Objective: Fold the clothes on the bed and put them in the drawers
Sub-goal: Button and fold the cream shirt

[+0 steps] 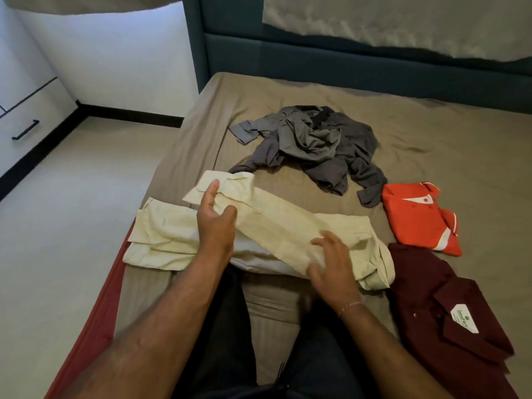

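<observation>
Nearby — grey heap (pixel 313 145), orange shirt (pixel 417 217).

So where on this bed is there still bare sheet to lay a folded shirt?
Bare sheet lies right of the grey pile, above the orange shirt, and along the headboard. The near side is crowded: the cream shirt under both hands, then the maroon shirt.
</observation>
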A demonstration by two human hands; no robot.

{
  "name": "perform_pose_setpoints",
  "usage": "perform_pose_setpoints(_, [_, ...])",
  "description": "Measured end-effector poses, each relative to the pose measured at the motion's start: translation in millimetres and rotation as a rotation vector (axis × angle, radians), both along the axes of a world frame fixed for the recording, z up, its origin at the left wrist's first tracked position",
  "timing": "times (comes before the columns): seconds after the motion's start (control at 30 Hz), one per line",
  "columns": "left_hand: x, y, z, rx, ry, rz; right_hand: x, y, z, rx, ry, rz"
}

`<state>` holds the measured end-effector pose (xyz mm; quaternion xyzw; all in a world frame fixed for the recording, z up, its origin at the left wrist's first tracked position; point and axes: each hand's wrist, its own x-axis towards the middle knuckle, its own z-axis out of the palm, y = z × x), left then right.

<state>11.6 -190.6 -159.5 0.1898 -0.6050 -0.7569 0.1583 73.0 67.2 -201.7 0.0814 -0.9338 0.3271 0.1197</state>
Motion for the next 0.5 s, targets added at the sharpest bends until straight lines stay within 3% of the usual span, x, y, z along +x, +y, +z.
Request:
perform_pose_setpoints(0.1, [16,-18,3,-0.155,0.020,0.009,-18,13,-4,-0.098,-0.159,-0.238])
perform_pose_setpoints(0.17, [22,-24,2,-0.160,0.013,0.033,-28,25,-5,-0.081,-0.245,-0.330])
perform_pose_setpoints(0.37, [26,-42,-1,-0.123,-0.042,0.329,-59,45,-12,0.335,-0.601,-0.189])
perform_pose_setpoints(0.43, [23,-54,-5,-0.087,-0.060,0.422,-68,49,-14,0.312,-0.616,-0.156])
perform_pose_setpoints(0.5, [20,-71,-13,-0.028,-0.060,0.523,-73,56,-17,0.138,-0.529,-0.166])
